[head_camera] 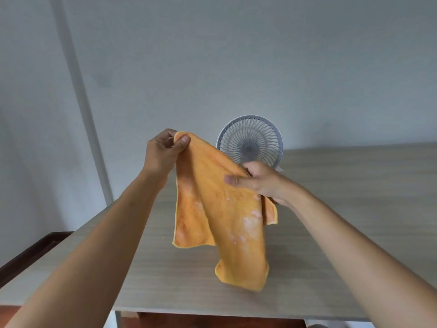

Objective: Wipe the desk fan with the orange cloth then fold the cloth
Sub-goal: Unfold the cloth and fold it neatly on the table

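Cloth (220, 209) hangs in the air between my two hands, above the middle of the desk (354, 185), its lower end drooping close to the desk top; I cannot tell whether it touches. The desk fan (250, 140) stands upright behind it, toward the far edge of the desk, partly hidden by my right hand (257, 181).

As I judge it, I am spreading the orange cloth out, either to get a clean face for wiping or to start the fold. To do this well I should find two neighbouring corners, pull the top edge taut between them and let the rest hang flat, because right now the fabric is twisted and bunched on the right side. The pale smudges on the lower part are worth turning inward if I fold, or away from the fan if I wipe.

My left hand (163, 150) pinches the upper corner between thumb and curled fingers (184, 139), closed tight on the hem. My right hand grips a gathered bunch of the cloth lower down, thumb pressed on the front and the other fingers wrapped behind it, so they are mostly out of sight. Neither hand touches the fan or the desk.
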The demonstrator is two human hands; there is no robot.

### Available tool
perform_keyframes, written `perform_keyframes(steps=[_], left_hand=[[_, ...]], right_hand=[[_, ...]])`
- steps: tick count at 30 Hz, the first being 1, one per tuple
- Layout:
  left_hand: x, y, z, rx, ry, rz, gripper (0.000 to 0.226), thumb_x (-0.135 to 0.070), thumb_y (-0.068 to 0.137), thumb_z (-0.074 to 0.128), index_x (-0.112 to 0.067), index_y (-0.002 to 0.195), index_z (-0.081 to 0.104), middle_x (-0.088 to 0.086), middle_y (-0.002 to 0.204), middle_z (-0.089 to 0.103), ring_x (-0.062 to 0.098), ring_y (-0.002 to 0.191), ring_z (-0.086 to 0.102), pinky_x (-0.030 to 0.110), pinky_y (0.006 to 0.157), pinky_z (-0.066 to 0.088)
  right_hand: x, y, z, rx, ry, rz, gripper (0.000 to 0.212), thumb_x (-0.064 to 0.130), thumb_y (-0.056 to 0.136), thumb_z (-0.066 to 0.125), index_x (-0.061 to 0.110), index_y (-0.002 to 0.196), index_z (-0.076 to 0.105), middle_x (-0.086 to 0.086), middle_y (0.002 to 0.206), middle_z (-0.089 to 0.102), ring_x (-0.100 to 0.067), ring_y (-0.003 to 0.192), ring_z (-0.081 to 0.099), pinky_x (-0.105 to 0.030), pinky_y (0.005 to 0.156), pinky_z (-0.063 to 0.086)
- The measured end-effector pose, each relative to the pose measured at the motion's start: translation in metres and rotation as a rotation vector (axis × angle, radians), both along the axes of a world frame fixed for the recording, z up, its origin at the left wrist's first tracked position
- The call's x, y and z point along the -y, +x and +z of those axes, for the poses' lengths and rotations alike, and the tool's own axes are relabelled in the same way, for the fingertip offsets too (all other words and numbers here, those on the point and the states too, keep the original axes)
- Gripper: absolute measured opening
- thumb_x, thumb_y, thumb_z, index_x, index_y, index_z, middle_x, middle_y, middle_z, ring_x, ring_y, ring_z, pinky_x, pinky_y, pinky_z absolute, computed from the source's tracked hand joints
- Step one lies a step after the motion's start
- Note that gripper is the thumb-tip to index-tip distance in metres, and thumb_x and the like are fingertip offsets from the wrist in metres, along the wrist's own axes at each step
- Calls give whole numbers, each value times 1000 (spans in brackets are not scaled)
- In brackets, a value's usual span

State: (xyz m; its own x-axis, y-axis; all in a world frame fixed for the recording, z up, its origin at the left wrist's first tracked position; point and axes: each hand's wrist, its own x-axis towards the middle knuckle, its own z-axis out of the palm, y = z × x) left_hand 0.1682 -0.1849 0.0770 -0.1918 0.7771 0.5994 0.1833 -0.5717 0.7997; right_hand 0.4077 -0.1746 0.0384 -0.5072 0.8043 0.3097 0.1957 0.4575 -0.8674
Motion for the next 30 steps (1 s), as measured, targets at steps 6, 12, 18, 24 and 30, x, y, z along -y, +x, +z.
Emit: perform_keyframes(steps=[6,12,18,24,30], left_hand=[[-30,-18,4,137,-7,105,20,-18,89,66,-24,73,56,-3,70,57,15,70,48,35,72,38],[-67,-50,12,204,-102,162,25,-16,90,66,-23,70,52,0,73,53,15,67,47,34,66,44],[-70,-62,22,216,-26,59,18,-18,90,65,-23,74,58,-3,72,62,13,72,60,32,74,55],[-30,-70,-46,74,-98,-245,28,-38,73,78,-17,89,67,2,91,71,21,92,66,35,86,55],[31,-78,-114,-98,-405,-394,54,-43,52,91,-3,80,69,15,82,67,23,82,65,28,76,56]], right_hand=[[-22,24,-3,427,-284,142,53,21,71,87,6,116,65,-9,113,73,-23,108,69,-48,99,51],[-64,31,15,29,-42,-342,35,25,75,84,1,92,65,-4,72,72,-12,60,69,-32,50,56],[-74,29,38,38,442,-580,16,31,77,80,20,78,69,5,68,66,-5,62,55,-13,52,42],[-34,59,-17,65,381,-450,21,27,62,85,24,72,67,7,67,64,-2,63,52,-17,57,38],[23,89,-74,173,25,-54,37,-11,74,62,26,72,64,0,72,69,-10,63,52,-29,61,39]])
